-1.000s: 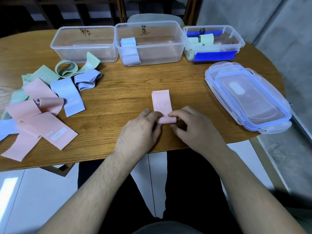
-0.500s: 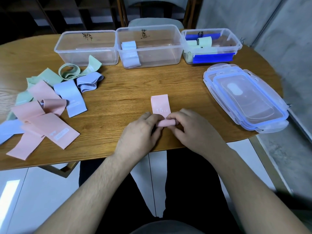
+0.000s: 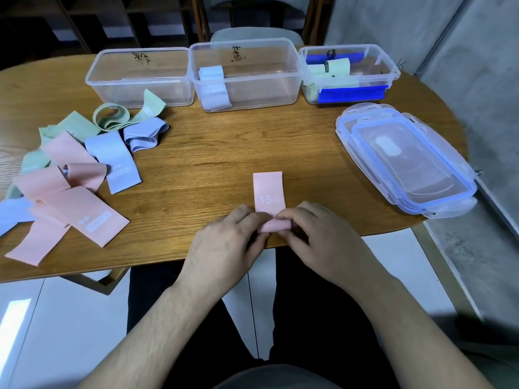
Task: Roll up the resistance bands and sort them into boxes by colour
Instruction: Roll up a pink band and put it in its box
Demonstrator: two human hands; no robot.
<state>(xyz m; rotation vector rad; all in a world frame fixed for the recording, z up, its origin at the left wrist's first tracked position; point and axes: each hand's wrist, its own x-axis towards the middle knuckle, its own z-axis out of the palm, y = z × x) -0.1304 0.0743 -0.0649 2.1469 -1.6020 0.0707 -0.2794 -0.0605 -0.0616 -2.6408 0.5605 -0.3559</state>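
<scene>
Wooden counter (image 3: 224, 153), near edge: left hand (image 3: 224, 242) and right hand (image 3: 314, 234) pinched the pink band's (image 3: 268, 192) rolled end. Judged light, soft, springy; best gripped at the roll's ends.

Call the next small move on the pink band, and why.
Probably keep rolling the pink band away from the body: both hands pinch a short roll at its near end, while the part printed "15" lies flat on the table, unrolled.
</scene>
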